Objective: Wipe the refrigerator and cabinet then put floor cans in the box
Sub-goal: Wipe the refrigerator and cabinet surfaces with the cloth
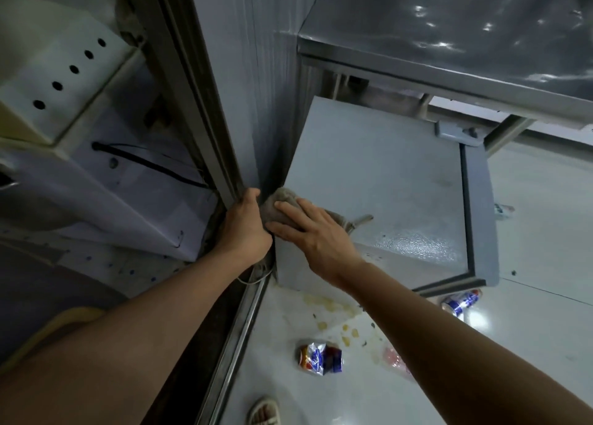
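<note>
Pale floor tiles [529, 219] below hold crushed cans [321, 357] and spills. My right hand [316, 232] presses the rag [282, 200] flat on the refrigerator [378, 174]; my left hand [245, 222] grips the door frame [199, 103]. I could slip (wet tiles, stray cans).

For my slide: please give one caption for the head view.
Right hand presses cloth on refrigerator top; cans on floor.
</note>
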Motion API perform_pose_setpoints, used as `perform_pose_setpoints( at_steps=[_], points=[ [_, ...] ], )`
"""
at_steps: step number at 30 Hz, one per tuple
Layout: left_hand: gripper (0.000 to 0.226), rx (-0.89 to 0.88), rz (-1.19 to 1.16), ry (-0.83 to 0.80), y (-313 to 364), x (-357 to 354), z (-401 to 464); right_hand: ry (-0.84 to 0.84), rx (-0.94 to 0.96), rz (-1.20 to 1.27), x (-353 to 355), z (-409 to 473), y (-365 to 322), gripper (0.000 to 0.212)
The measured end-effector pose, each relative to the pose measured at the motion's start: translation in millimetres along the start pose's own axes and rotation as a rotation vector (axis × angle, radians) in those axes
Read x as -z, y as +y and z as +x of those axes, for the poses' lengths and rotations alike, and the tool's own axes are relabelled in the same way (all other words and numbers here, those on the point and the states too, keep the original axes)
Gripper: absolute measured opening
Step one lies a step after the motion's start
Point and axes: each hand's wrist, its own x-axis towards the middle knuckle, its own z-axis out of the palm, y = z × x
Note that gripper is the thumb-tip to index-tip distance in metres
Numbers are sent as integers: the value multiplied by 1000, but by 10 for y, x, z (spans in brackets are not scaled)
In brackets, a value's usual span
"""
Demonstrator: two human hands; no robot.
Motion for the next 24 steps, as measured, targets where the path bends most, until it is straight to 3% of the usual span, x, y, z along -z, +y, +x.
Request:
perform_pose_setpoints(
  at_steps=[8,14,24],
  points=[
    [57,-211,119,-29,433,-372,-81,118,-246,92,-51,-674,419,64],
    [56,-233,262,-50,679,-706,-190,201,-389,60,-108,-1216,749,59],
    [50,-371,333,-83,1346,-1307,-397,157,-682,92,-58,-2160,1177,63]
  ],
)
